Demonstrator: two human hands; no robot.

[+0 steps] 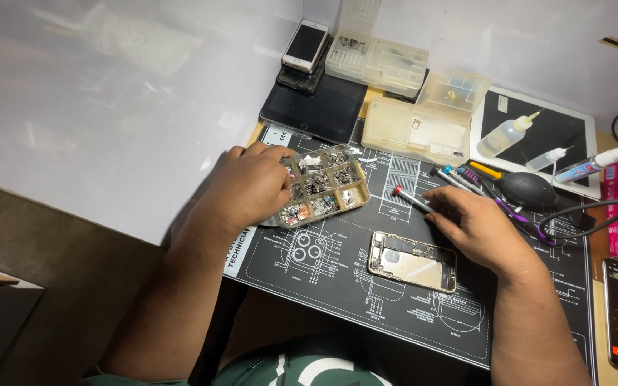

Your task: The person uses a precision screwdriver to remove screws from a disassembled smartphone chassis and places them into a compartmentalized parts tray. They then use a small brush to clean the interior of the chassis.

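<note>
Nearest the person, an opened phone chassis (412, 261) lies flat on the black repair mat (366, 307); thin and fragile, best taken by its edges. The right hand (477, 227) pinches a slim, light screwdriver (410, 200). Farther off, the left hand (248, 187) grips the compartmented parts tray (323, 186), whose tiny loose pieces likely spill easily.
</note>
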